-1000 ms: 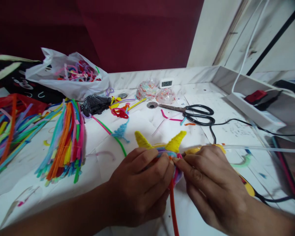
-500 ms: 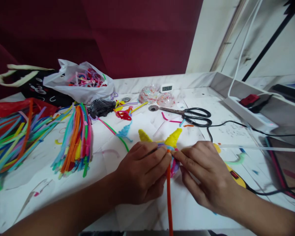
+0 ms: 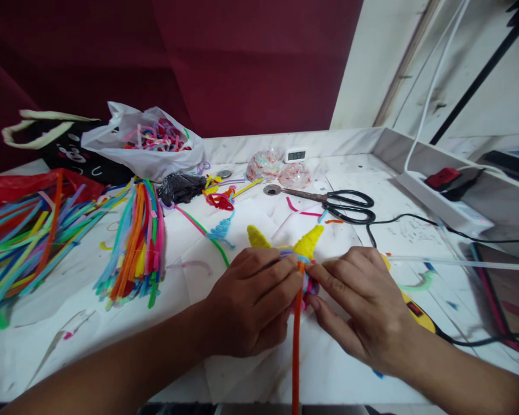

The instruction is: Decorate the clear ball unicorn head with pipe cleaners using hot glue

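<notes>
My left hand (image 3: 253,300) is closed around the left side of a pipe-cleaner figure (image 3: 310,248), which has two yellow pointed horns and a body of purple, pink and blue. An orange pipe cleaner (image 3: 297,340) hangs from the figure's front down toward the table edge. Its upper end lies at my left fingertips. My right hand (image 3: 363,300) has its index finger pressed on the figure beside the orange strand, with the thumb below at the right side. Much of the figure is hidden behind my fingers.
Black-handled scissors (image 3: 328,199) lie behind the hands. Bundled pipe cleaners (image 3: 134,248) and a loose heap (image 3: 30,242) cover the left. A white plastic bag (image 3: 142,155) stands at the back. On the right are a yellow corded tool (image 3: 419,311) and a power strip (image 3: 450,199).
My right thumb has moved up to the figure's side. The hands and figure stay nearly in place, and the view has shifted slightly.
</notes>
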`<action>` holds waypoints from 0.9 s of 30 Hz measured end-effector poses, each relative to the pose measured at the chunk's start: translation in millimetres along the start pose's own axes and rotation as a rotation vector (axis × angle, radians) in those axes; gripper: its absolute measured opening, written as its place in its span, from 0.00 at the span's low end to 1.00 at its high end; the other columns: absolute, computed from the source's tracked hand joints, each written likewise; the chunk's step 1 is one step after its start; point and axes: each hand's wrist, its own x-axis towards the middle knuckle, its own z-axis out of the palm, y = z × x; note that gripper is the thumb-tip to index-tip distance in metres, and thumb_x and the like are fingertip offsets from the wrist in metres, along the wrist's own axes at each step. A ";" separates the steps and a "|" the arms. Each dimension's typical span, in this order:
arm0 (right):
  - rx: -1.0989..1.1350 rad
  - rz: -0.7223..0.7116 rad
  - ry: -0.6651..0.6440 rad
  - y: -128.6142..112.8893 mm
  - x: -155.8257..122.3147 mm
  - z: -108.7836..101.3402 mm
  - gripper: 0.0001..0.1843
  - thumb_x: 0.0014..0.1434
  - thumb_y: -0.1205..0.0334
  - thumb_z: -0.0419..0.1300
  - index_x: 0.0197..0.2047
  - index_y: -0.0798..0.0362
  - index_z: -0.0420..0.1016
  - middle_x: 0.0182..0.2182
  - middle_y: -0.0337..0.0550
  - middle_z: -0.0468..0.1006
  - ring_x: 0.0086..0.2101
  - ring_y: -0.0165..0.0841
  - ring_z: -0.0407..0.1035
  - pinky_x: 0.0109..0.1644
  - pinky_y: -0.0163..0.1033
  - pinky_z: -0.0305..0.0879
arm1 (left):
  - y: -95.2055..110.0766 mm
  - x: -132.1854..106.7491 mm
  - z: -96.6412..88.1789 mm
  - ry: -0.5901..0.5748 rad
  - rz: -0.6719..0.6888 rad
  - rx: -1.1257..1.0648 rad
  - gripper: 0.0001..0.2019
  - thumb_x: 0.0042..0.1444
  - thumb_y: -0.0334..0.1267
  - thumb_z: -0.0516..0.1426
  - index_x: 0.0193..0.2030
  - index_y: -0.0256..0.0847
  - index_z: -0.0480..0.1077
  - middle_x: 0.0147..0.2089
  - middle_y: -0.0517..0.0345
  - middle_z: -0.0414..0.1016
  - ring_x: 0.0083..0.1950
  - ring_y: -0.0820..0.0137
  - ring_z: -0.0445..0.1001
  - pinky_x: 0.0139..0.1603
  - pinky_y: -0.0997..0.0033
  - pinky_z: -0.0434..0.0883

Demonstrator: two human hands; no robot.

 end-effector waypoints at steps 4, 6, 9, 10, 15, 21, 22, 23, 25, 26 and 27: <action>0.004 -0.001 0.025 0.7 -0.2 2.3 0.18 0.57 0.69 0.61 0.52 0.63 0.69 0.36 0.50 0.76 0.34 0.38 0.64 0.36 0.48 0.56 | -0.9 -0.3 -0.6 -0.018 -0.002 0.000 0.21 0.53 0.32 0.53 0.55 0.33 0.67 0.54 0.43 0.73 0.56 0.56 0.69 0.54 0.53 0.71; -0.001 -0.013 0.026 1.0 -0.3 2.9 0.19 0.57 0.69 0.61 0.52 0.63 0.69 0.37 0.51 0.76 0.34 0.38 0.63 0.36 0.48 0.56 | -1.2 0.2 -2.1 -0.047 0.002 0.029 0.20 0.54 0.34 0.52 0.55 0.36 0.67 0.55 0.44 0.72 0.55 0.56 0.68 0.53 0.52 0.71; 0.001 -0.017 0.016 0.8 -0.3 2.6 0.19 0.57 0.71 0.61 0.52 0.65 0.69 0.37 0.52 0.76 0.35 0.38 0.63 0.36 0.49 0.56 | -1.6 1.2 -4.6 -0.074 0.006 0.051 0.19 0.54 0.34 0.53 0.54 0.37 0.69 0.55 0.45 0.71 0.55 0.57 0.67 0.53 0.54 0.70; 0.003 -0.018 0.014 0.5 -0.2 2.4 0.19 0.57 0.71 0.61 0.52 0.65 0.68 0.37 0.53 0.76 0.35 0.39 0.63 0.36 0.49 0.56 | -1.7 1.5 -5.1 -0.075 0.009 0.049 0.19 0.54 0.34 0.53 0.53 0.36 0.69 0.55 0.45 0.72 0.55 0.57 0.67 0.53 0.54 0.70; 0.006 -0.017 -0.001 -0.5 -0.5 1.9 0.20 0.57 0.71 0.61 0.52 0.66 0.69 0.37 0.53 0.76 0.35 0.38 0.63 0.37 0.50 0.57 | -2.0 2.1 -6.4 -0.063 0.006 0.029 0.18 0.55 0.33 0.53 0.52 0.33 0.70 0.54 0.43 0.72 0.56 0.57 0.67 0.55 0.55 0.70; -0.009 -0.011 -0.014 -0.6 -0.6 2.4 0.17 0.58 0.70 0.60 0.51 0.65 0.70 0.39 0.54 0.76 0.36 0.39 0.64 0.37 0.50 0.57 | -3.6 1.9 -9.1 -0.102 0.034 0.058 0.18 0.57 0.34 0.52 0.53 0.33 0.69 0.55 0.42 0.73 0.56 0.57 0.69 0.53 0.55 0.73; -0.013 -0.007 -0.024 -0.6 -0.5 2.4 0.16 0.58 0.70 0.60 0.50 0.65 0.71 0.39 0.53 0.76 0.36 0.39 0.64 0.38 0.50 0.58 | -3.8 1.7 -9.6 -0.106 0.039 0.062 0.18 0.57 0.34 0.52 0.53 0.32 0.69 0.55 0.42 0.73 0.56 0.57 0.69 0.52 0.55 0.73; -0.016 0.000 -0.030 -0.6 -0.4 2.3 0.15 0.59 0.70 0.60 0.50 0.64 0.71 0.39 0.53 0.76 0.36 0.39 0.63 0.38 0.50 0.58 | -4.0 1.4 -9.9 -0.108 0.044 0.067 0.18 0.57 0.35 0.52 0.53 0.33 0.69 0.54 0.42 0.73 0.56 0.56 0.69 0.52 0.55 0.73; -0.022 0.003 -0.026 -0.8 -0.3 2.1 0.15 0.59 0.70 0.59 0.50 0.63 0.71 0.38 0.52 0.77 0.36 0.38 0.63 0.39 0.51 0.58 | -4.3 0.8 -10.2 -0.110 0.062 0.088 0.17 0.57 0.36 0.53 0.52 0.34 0.70 0.54 0.42 0.73 0.56 0.56 0.69 0.51 0.55 0.74; -0.025 -0.001 -0.022 -1.0 -0.3 2.0 0.15 0.59 0.70 0.60 0.50 0.63 0.71 0.38 0.51 0.77 0.36 0.38 0.63 0.39 0.51 0.58 | -4.4 0.6 -10.2 -0.108 0.070 0.103 0.17 0.57 0.36 0.53 0.52 0.35 0.70 0.54 0.43 0.73 0.56 0.56 0.69 0.51 0.55 0.74; -0.027 -0.004 -0.017 -1.3 -0.3 1.9 0.15 0.58 0.70 0.60 0.50 0.63 0.71 0.38 0.51 0.77 0.36 0.38 0.63 0.39 0.50 0.58 | -4.5 0.4 -10.1 -0.101 0.073 0.117 0.17 0.58 0.36 0.52 0.52 0.37 0.71 0.54 0.43 0.73 0.56 0.56 0.69 0.50 0.56 0.74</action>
